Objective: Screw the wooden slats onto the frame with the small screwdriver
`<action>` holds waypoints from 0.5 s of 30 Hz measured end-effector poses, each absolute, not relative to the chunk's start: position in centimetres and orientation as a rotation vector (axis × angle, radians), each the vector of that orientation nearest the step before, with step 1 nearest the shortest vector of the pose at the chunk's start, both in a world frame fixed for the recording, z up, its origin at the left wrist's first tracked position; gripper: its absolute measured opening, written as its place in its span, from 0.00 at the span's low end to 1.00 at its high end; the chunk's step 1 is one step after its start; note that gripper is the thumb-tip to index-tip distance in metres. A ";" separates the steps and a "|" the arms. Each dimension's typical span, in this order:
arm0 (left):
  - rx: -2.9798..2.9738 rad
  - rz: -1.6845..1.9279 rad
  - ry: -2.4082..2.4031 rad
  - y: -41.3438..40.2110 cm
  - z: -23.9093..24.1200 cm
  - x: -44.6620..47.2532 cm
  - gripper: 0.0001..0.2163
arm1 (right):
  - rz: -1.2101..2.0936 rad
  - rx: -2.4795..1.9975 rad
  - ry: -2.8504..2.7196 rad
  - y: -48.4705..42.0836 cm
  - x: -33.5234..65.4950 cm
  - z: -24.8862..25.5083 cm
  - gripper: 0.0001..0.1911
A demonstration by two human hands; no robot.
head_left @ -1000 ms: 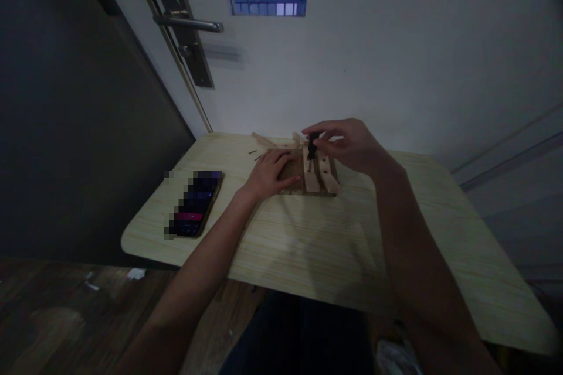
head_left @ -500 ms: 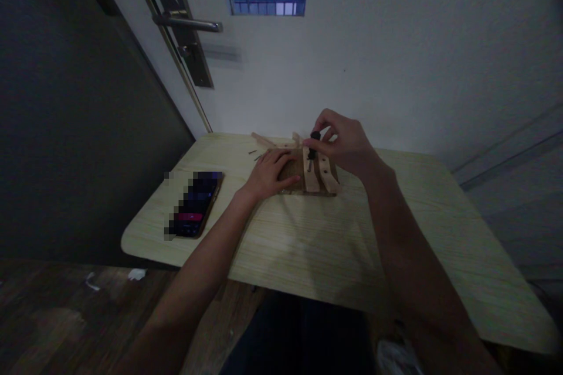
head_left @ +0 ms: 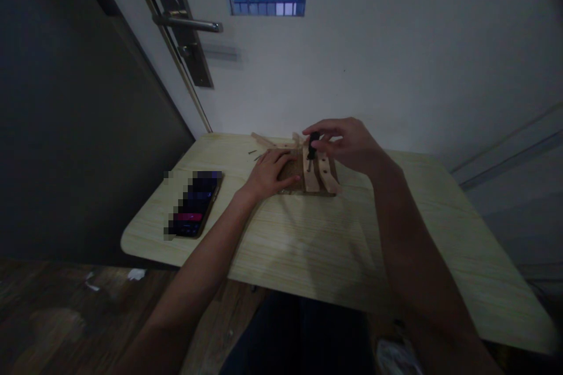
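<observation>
A short screwdriver (head_left: 314, 145) with a black handle stands nearly upright, its metal tip down on a pale wooden strip (head_left: 311, 181). My right hand (head_left: 347, 140) has the handle between thumb and fingers, the index finger stretched over its top. A second pale strip with dark holes (head_left: 326, 171) lies just to the right. Both strips rest on a brown board (head_left: 290, 173), where my left hand (head_left: 268, 174) lies flat with fingers spread. Whether a screw sits under the tip is too small to tell.
Behind the board lie more pale wooden pieces (head_left: 263, 140), and a few screws (head_left: 252, 152) are near my left fingertips. A phone (head_left: 196, 205) lies on the left of the light wood table (head_left: 272, 246). A white door with a metal handle (head_left: 189, 23) stands behind.
The fingers of my right hand have shifted around the screwdriver handle, with the index finger now straighter and the wrist slightly right. My left hand has stayed put.
</observation>
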State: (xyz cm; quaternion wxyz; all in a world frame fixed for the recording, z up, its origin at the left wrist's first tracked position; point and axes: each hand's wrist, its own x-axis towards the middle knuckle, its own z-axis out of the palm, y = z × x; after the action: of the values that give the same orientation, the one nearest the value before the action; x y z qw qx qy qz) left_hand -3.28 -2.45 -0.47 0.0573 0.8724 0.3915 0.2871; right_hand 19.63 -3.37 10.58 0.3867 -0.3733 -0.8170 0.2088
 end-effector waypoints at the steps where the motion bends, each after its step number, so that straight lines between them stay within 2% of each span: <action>1: 2.641 0.868 1.191 -2.5 -0.4 -3.2 0.25 | 0.503 -0.966 -2.061 -3.3 19.5 10.6 0.09; 3: 2.638 0.868 1.189 -2.5 -0.3 -3.2 0.25 | 0.448 -1.005 -2.011 -3.3 19.2 10.5 0.12; 6: 2.645 0.891 1.175 -2.5 -0.3 -3.1 0.24 | 0.386 -1.050 -1.957 -3.2 18.8 10.3 0.23; 8: 2.646 0.904 1.173 -2.4 -0.4 -3.1 0.25 | 0.371 -1.055 -1.962 -3.3 18.7 10.2 0.24; 15: 2.635 0.863 1.191 -2.5 -0.3 -3.2 0.25 | 0.439 -0.964 -2.037 -3.4 19.4 10.7 0.11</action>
State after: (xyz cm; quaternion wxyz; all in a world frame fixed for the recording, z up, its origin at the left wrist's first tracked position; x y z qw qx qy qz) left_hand -3.24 -2.51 -0.33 0.0618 0.8715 0.3939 0.2854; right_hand 19.43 -3.45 10.74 0.4103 -0.3827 -0.8092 0.1742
